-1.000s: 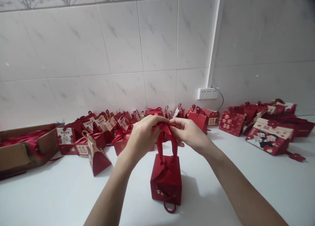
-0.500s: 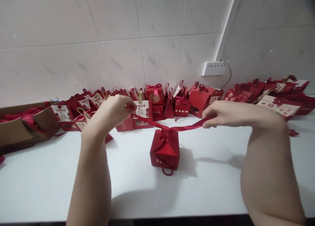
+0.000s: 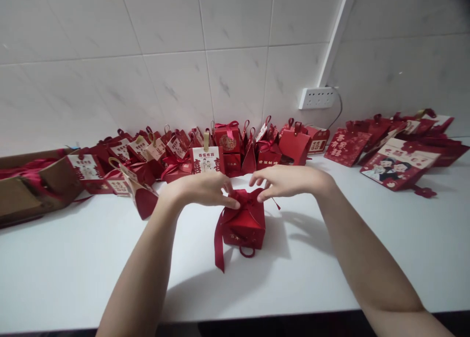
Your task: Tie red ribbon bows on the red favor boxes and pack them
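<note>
A small red gift box [image 3: 244, 231] stands on the white table, its curved flaps gathered under a red ribbon [image 3: 219, 244] knotted on top. One ribbon end hangs down the box's left side onto the table. A short tail lies out to the right behind it. A round cord handle [image 3: 247, 252] sticks out at the box's front foot. My left hand [image 3: 211, 189] is at the top left of the box, thumb at the knot and fingers apart. From the right, my right hand [image 3: 284, 182] reaches over the top with its fingers curved and parted. The knot is partly hidden by the fingers.
Several red gift boxes [image 3: 207, 163] line the wall. A brown carton [image 3: 36, 192] with red ribbons stands at the left. More red gift bags [image 3: 402, 163] stand at the right. A white power strip [image 3: 316, 98] is fixed to the wall.
Both hands have let go of the outstretched ribbon ends and moved inward to the box top. The left ribbon end has dropped down the box's side.
</note>
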Available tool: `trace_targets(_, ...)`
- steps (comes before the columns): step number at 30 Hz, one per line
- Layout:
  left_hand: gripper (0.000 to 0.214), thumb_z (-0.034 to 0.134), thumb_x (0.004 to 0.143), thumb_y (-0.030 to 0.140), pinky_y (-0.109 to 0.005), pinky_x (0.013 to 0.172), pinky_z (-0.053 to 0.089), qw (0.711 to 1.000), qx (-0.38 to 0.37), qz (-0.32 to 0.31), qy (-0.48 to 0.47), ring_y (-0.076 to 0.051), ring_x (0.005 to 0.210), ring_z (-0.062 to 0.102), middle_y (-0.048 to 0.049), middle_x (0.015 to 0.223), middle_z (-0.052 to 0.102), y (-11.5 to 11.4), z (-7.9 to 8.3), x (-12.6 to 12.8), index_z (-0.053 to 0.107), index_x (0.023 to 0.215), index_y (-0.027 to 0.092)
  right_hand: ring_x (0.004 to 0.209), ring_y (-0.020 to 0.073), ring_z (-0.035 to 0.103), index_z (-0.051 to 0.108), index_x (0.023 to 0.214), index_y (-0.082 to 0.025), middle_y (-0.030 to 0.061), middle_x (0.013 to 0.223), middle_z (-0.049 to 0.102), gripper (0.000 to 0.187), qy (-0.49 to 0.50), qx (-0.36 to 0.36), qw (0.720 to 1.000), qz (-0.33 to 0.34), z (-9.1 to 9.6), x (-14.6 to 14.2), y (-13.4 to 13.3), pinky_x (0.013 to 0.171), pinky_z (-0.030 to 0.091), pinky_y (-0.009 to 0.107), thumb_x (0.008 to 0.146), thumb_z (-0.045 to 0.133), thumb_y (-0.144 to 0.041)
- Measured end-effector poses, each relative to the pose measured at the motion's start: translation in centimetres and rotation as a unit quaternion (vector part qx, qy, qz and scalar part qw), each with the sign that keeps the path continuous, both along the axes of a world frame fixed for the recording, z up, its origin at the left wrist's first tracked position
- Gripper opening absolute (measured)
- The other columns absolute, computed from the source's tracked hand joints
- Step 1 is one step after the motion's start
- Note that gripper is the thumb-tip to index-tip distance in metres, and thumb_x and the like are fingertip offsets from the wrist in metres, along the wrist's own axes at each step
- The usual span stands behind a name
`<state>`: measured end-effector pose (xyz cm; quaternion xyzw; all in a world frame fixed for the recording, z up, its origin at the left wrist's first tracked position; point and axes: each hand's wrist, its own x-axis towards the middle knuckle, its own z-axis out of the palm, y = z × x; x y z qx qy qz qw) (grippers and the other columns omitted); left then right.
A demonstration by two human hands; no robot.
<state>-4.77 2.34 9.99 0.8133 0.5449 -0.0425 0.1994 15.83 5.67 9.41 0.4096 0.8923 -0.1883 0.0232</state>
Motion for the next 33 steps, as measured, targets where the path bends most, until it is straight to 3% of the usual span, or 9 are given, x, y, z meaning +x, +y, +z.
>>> trace_targets(4, 0.038, 0.056, 0.073, 0.052, -0.024, 0.057, 0.038, 0.998, -0.033, 0.009, -0.051, -0.017, 0.073, 0.055, -0.0039, 0.085, 0.063, 0.3, -2.0, -0.8, 0.062, 0.086, 0.017, 0.068, 0.0160, 0.060, 0.064, 0.079, -0.018, 0.0036, 0.080, 0.067, 0.015, 0.039, -0.002, 0.999, -0.004, -0.5, 0.1, 0.1, 0.052, 0.038, 0.023, 0.075, 0.054, -0.029)
trace_targets(8, 0.040, 0.057, 0.074, 0.056, -0.022, 0.054, 0.033, 0.971, -0.086, 0.028, -0.219, -0.012, 0.065, 0.046, 0.0004, 0.074, 0.054, 0.4, -5.9, -2.3, 0.052, 0.079, 0.017, 0.069, 0.0140, 0.057, 0.058, 0.074, -0.018, 0.0017, 0.077, 0.064, 0.013, 0.153, 0.014, 0.987, -0.051, -1.9, 2.0, -0.7, 0.056, 0.039, 0.022, 0.078, 0.053, -0.029)
trace_targets(10, 0.042, 0.058, 0.073, 0.057, -0.021, 0.054, 0.030, 0.938, -0.139, 0.022, -0.318, -0.010, 0.062, 0.042, 0.0023, 0.070, 0.049, 0.4, -7.6, -2.7, 0.047, 0.077, 0.017, 0.065, 0.0124, 0.054, 0.056, 0.074, -0.018, 0.0009, 0.073, 0.062, 0.014, 0.209, -0.033, 0.975, -0.075, -3.1, 3.0, -1.3, 0.057, 0.038, 0.022, 0.078, 0.054, -0.031)
trace_targets(13, 0.046, 0.062, 0.071, 0.058, -0.020, 0.051, 0.027, 0.885, -0.217, 0.016, -0.411, -0.007, 0.054, 0.035, 0.0046, 0.063, 0.041, 0.6, -9.4, -3.0, 0.042, 0.070, 0.016, 0.058, 0.0099, 0.047, 0.055, 0.075, -0.017, -0.0009, 0.066, 0.056, 0.022, 0.261, -0.164, 0.948, -0.083, -5.1, 4.3, -1.8, 0.052, 0.034, 0.022, 0.077, 0.058, -0.038)
trace_targets(16, 0.053, 0.063, 0.068, 0.061, -0.021, 0.049, 0.024, 0.847, -0.257, 0.010, -0.464, -0.005, 0.050, 0.026, 0.0069, 0.057, 0.030, 0.9, -10.1, -3.3, 0.036, 0.061, 0.017, 0.055, 0.0081, 0.040, 0.060, 0.078, -0.015, -0.0026, 0.063, 0.051, 0.027, 0.254, -0.254, 0.931, -0.071, -6.7, 5.1, -1.7, 0.051, 0.028, 0.022, 0.074, 0.063, -0.042)
trace_targets(20, 0.051, 0.059, 0.074, 0.059, -0.021, 0.049, 0.027, 0.809, -0.275, 0.007, -0.519, -0.005, 0.047, 0.023, 0.0080, 0.053, 0.024, 1.2, -10.3, -3.7, 0.032, 0.059, 0.018, 0.052, 0.0066, 0.034, 0.058, 0.068, -0.015, -0.0048, 0.057, 0.044, 0.030, 0.233, -0.312, 0.920, -0.040, -7.9, 5.6, -0.9, 0.049, 0.024, 0.023, 0.073, 0.066, -0.043)
trace_targets(22, 0.046, 0.059, 0.077, 0.053, -0.021, 0.050, 0.030, 0.813, -0.272, 0.014, -0.515, -0.005, 0.046, 0.025, 0.0079, 0.051, 0.026, 1.3, -10.4, -3.9, 0.035, 0.060, 0.017, 0.052, 0.0065, 0.034, 0.057, 0.066, -0.015, -0.0050, 0.056, 0.044, 0.031, 0.239, -0.324, 0.915, -0.030, -8.3, 5.9, -0.5, 0.049, 0.024, 0.023, 0.072, 0.066, -0.044)
trace_targets(27, 0.040, 0.062, 0.078, 0.046, -0.020, 0.054, 0.032, 0.852, -0.243, 0.015, -0.463, -0.007, 0.053, 0.040, 0.0041, 0.055, 0.042, 1.8, -10.8, -4.7, 0.043, 0.061, 0.015, 0.051, 0.0061, 0.033, 0.056, 0.066, -0.014, -0.0055, 0.055, 0.044, 0.032, 0.238, -0.355, 0.904, -0.001, -8.8, 6.7, -0.1, 0.048, 0.024, 0.022, 0.071, 0.068, -0.043)
trace_targets(33, 0.039, 0.066, 0.074, 0.046, -0.020, 0.058, 0.035, 0.857, -0.256, 0.015, -0.446, -0.008, 0.057, 0.047, 0.0030, 0.057, 0.049, 2.5, -11.6, -6.1, 0.045, 0.062, 0.015, 0.051, 0.0058, 0.033, 0.053, 0.065, -0.014, -0.0057, 0.055, 0.044, 0.033, 0.220, -0.372, 0.902, 0.014, -9.0, 7.7, 0.2, 0.048, 0.023, 0.022, 0.070, 0.070, -0.042)
